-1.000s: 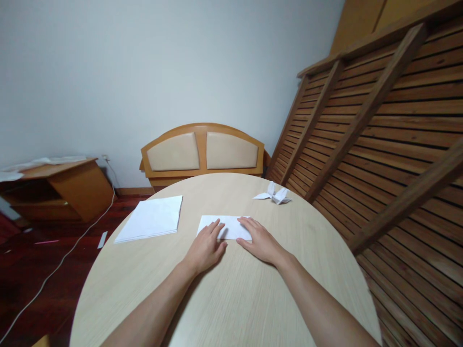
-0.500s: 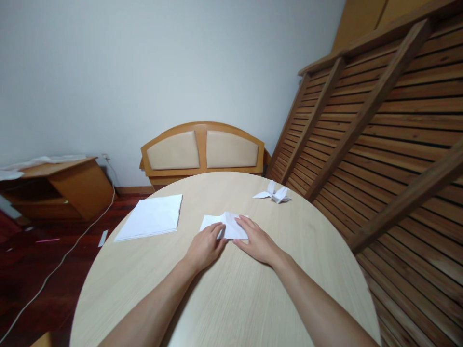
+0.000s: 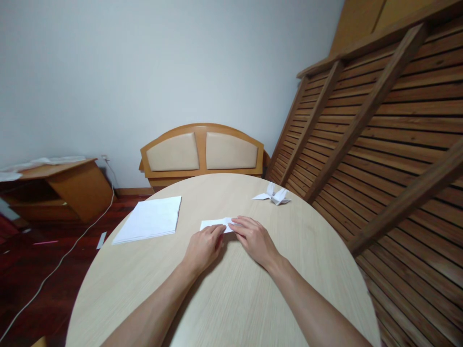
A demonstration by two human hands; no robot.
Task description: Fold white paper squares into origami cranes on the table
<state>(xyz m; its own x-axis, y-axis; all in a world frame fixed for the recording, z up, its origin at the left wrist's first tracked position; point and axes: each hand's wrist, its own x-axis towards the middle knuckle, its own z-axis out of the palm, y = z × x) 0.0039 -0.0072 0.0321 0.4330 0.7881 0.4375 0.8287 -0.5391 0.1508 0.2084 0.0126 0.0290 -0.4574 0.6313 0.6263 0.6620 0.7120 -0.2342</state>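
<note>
A white sheet of paper (image 3: 212,223), folded into a narrow strip, lies near the middle of the round table. My left hand (image 3: 205,246) is closed on its near edge, fingertips pressed together around the middle. From the right, my right hand (image 3: 255,242) covers the other end, its fingers closed over the paper and the thumb tucked mostly out of sight. The two sets of fingertips almost meet. Most of the strip's right half is hidden beneath my fingers. Beyond my right hand stands a folded white paper crane (image 3: 278,195).
On the left of the pale wooden table (image 3: 231,299) is a stack of white paper (image 3: 149,218). A slatted wooden panel (image 3: 401,135) leans close along the right side. Behind are a padded headboard (image 3: 231,150) and a low cabinet (image 3: 81,188); a white cable (image 3: 65,250) crosses the floor.
The paper's near part has been folded over, so a narrower strip shows. My right fingers have come in closer to the left ones, and both hands are more closed.
</note>
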